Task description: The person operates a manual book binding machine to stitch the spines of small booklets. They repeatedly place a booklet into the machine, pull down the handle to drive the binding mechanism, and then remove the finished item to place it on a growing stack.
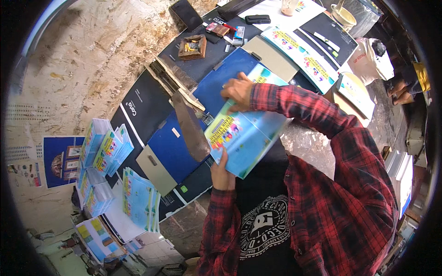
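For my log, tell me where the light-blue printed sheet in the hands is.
In the head view, the light-blue printed sheet is right of centre, the left hand at its lower-left edge, the right hand at its upper-left side.

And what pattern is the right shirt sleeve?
Right shirt sleeve: red and black plaid, best in head view.

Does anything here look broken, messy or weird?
Yes, the wall at the upper left looks damaged: dark stains and worn patches spoil its pale surface. The booklets at the lower left are fanned unevenly.
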### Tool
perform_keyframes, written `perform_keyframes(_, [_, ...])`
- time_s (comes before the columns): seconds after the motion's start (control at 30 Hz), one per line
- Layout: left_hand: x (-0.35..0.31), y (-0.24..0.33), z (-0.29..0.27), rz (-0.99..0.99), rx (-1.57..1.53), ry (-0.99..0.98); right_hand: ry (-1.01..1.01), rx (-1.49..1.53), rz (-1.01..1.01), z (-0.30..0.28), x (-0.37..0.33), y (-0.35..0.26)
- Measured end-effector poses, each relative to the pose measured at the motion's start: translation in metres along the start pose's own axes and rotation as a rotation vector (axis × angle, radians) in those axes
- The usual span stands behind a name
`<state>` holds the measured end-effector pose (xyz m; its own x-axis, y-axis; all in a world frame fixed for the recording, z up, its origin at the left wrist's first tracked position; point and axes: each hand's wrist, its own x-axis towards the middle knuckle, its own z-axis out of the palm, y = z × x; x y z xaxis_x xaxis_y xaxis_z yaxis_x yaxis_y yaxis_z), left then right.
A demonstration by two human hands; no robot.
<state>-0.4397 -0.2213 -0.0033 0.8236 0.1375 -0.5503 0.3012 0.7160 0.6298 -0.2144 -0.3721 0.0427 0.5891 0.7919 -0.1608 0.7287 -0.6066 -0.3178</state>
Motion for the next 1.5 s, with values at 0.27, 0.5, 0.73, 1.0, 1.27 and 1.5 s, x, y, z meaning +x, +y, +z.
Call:
perform_keyframes(0.27, [0.066,0.02,-0.013,0.106,0.102,-0.136,0.596,0.0,0.311,0.061,-0.048,0.006])
perform_keyframes(0.5, [0.095,0.059,-0.131,0.198,0.798,-0.11,0.653,0.077,0.272,0.091,-0.001,-0.02])
perform_keyframes(0.73, [0.097,0.073,-0.135,-0.003,0.546,0.033,0.573,-0.005,0.35,0.092,0.013,-0.004])
perform_keyframes(1.0, [0.136,0.052,-0.098,0.056,0.373,0.111,0.492,-0.167,0.396,0.08,0.0,0.039])
perform_keyframes(1.27, [0.139,0.071,-0.107,-0.013,0.428,0.171,0.479,-0.133,0.397,0.09,0.02,0.023])
perform_keyframes(1.5, [0.157,0.049,-0.091,0.032,0.297,0.139,0.497,-0.219,0.389,0.082,0.009,0.053])
